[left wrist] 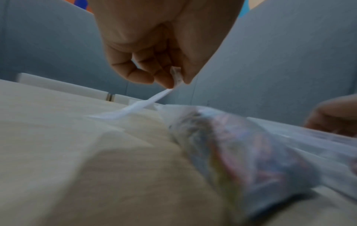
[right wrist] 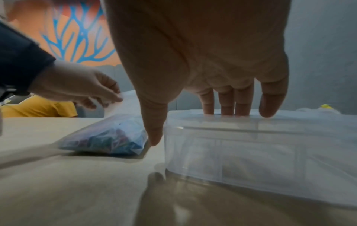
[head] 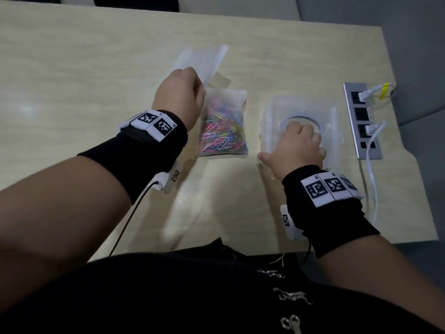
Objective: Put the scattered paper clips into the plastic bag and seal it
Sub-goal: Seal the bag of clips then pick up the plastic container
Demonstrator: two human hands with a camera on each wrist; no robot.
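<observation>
Paper clips [head: 222,131], a many-coloured heap, sit inside the plastic bag [head: 224,121] that lies on the table [head: 72,68] just to the right of your left hand [head: 179,97] and left of your right thumb. Your left arm reaches forward with the wrist raised off the table, and the hand's fingers [left wrist: 162,76] and thumb are curled together, pinching the edge of a second clear bag [head: 204,61], which lifts away from the table beyond the knuckles. Your right hand [head: 298,148] lies palm down on top of a clear plastic box [head: 272,112]: its fingers [right wrist: 241,99] are straight and press on the lid, and the thumb reaches down along the box's left side, close to the filled bag. To the right of that hand, a power strip [head: 361,121] with white cables [head: 372,165] is set into the table.
</observation>
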